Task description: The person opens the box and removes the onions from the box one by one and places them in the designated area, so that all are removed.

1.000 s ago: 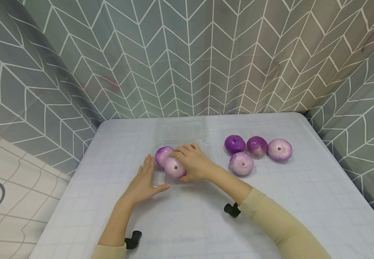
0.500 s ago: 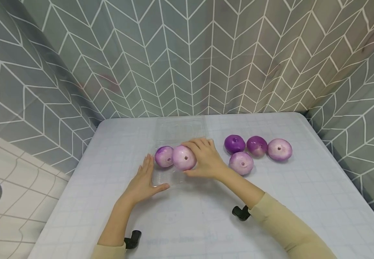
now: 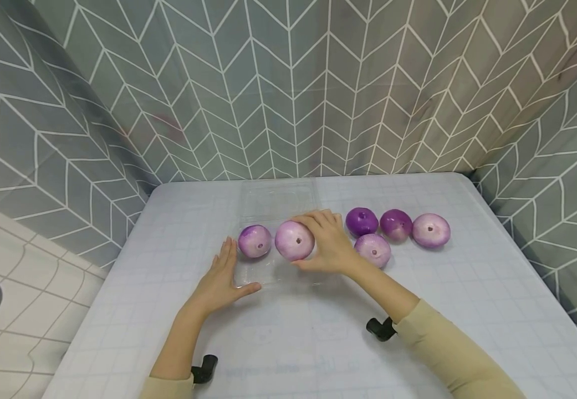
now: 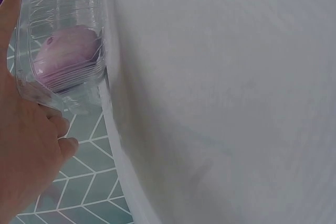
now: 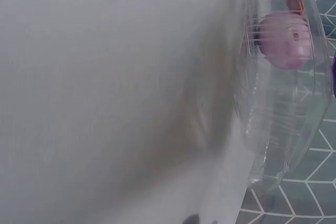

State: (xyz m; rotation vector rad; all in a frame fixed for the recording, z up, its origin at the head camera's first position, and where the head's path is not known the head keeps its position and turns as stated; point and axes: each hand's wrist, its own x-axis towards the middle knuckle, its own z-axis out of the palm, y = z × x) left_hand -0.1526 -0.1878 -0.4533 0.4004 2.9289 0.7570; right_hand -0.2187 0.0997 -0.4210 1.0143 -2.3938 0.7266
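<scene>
While the container (image 3: 258, 272) holds one onion (image 3: 255, 241), right fingers (image 3: 318, 218) grip another onion (image 3: 293, 240).

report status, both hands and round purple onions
Right hand grips round pale-purple onion over open clear-plastic container. Left hand beside container, fingers straight. Two-tone purple onion inside, left half. No obstruction seen.

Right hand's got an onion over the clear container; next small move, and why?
Perhaps lower the held onion into the clear container: the right hand holds it above space beside the onion inside, and the left hand lies along the container's side.
</scene>
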